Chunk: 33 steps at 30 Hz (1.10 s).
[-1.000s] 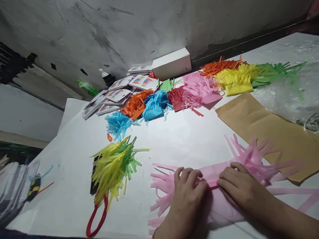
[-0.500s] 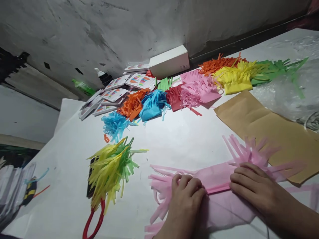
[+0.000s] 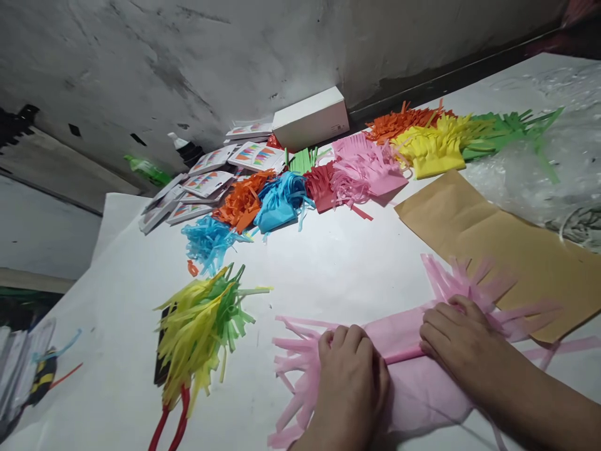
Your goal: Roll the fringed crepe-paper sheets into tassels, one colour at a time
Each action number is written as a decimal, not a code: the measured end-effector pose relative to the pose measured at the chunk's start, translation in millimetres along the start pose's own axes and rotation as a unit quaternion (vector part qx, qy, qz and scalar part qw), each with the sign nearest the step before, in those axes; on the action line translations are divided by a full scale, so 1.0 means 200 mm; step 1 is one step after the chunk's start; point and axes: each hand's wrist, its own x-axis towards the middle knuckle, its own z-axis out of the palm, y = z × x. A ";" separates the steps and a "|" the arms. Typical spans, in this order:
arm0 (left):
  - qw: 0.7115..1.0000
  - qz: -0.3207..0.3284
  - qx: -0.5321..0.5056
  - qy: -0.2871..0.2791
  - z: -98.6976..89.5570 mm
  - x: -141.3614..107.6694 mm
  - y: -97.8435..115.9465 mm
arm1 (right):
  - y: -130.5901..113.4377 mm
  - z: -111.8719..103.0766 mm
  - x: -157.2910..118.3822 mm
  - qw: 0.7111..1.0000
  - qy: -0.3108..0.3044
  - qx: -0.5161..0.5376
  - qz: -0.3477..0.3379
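Pink tissue paper (image 3: 399,326) with fringed strips at both ends lies in front of me. A tight, darker pink fold (image 3: 404,354) runs across its middle, between my hands. My left hand (image 3: 350,369) presses curled fingers on the fold's left part, beside the left fringe. Over on the right side, my right hand (image 3: 453,332) has its fingers bent round the same fold, close to the right fringe. Both thumbs are mostly hidden. To the left lies a yellow and green fringed tassel (image 3: 200,332) over a dark flat object (image 3: 161,357), with a red looped handle (image 3: 181,413) below it.
Fringed tissue bundles line the back: blue (image 3: 284,203), orange (image 3: 241,200), pink (image 3: 369,166) and yellow (image 3: 436,150). Behind them are printed packets (image 3: 209,185) and a white box (image 3: 312,119). Brown paper (image 3: 493,244) and clear plastic (image 3: 558,156) lie right.
The view has shifted slightly, moving the table's contents left. My hands stay on the pink tissue paper, fingers a little more curled over the fold. The right fringe has moved slightly.
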 end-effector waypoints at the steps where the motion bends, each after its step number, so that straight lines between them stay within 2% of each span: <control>1: 1.000 0.000 -0.002 0.010 0.01 -0.01 0.00 | 0.01 0.00 0.00 1.000 0.000 0.018 -0.006; 4: 0.999 0.000 -0.003 0.040 0.04 -0.02 -0.01 | 0.03 -0.01 0.00 0.998 -0.009 0.066 -0.005; 8: 0.999 -0.001 0.025 0.023 0.04 -0.01 -0.01 | 0.01 -0.02 0.03 0.995 -0.015 0.083 0.045; 10: 0.998 0.001 0.048 0.032 0.02 0.00 0.00 | 0.01 -0.03 0.04 0.993 -0.021 0.093 0.075; 12: 0.995 0.034 0.073 0.057 0.01 0.01 0.00 | 0.00 -0.03 0.05 0.989 -0.025 0.124 0.079; 15: 0.981 0.145 0.112 0.069 0.01 0.01 0.01 | 0.00 -0.01 0.05 0.987 -0.016 0.158 0.009; 18: 0.964 0.214 0.134 0.087 0.03 0.03 0.02 | -0.02 0.00 0.03 0.989 -0.016 0.121 -0.084; 21: 0.954 0.253 0.147 0.059 0.02 0.08 0.00 | -0.05 0.00 0.03 0.991 -0.027 0.058 -0.118; 23: 0.958 0.251 0.135 0.025 0.00 0.10 -0.02 | -0.07 0.01 0.05 0.991 -0.023 0.027 -0.130; 25: 0.965 0.238 0.109 0.028 -0.02 0.09 -0.03 | -0.09 0.02 0.08 0.990 -0.007 0.019 -0.138; 28: 0.953 0.291 0.071 0.036 -0.01 0.03 -0.04 | -0.10 0.04 0.11 0.992 0.019 0.039 -0.118; 30: 0.945 0.323 0.050 0.014 0.01 -0.02 -0.03 | -0.08 0.04 0.15 0.995 0.037 0.051 -0.082; 33: 0.950 0.311 0.044 0.007 0.05 -0.05 -0.04 | -0.02 -0.01 0.20 0.996 0.072 0.052 -0.019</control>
